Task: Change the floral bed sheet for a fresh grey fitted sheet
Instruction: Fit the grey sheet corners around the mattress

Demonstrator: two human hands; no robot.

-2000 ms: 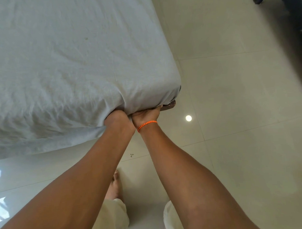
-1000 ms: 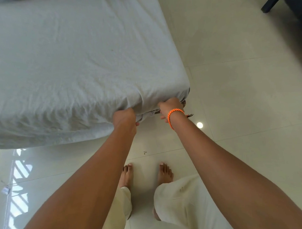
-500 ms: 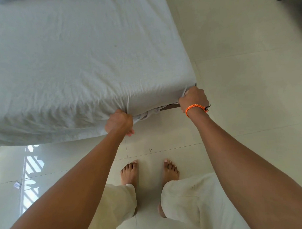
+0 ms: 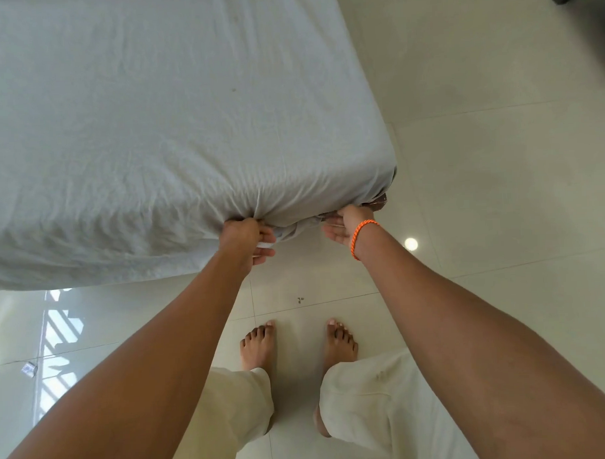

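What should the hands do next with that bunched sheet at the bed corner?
Probably tuck it under: the left hand grips the grey sheet where loose folds hang below the corner, and the right hand reaches underneath.

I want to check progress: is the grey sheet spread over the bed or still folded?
Spread. The grey sheet covers the whole visible bed top; the left hand grips its bunched edge.
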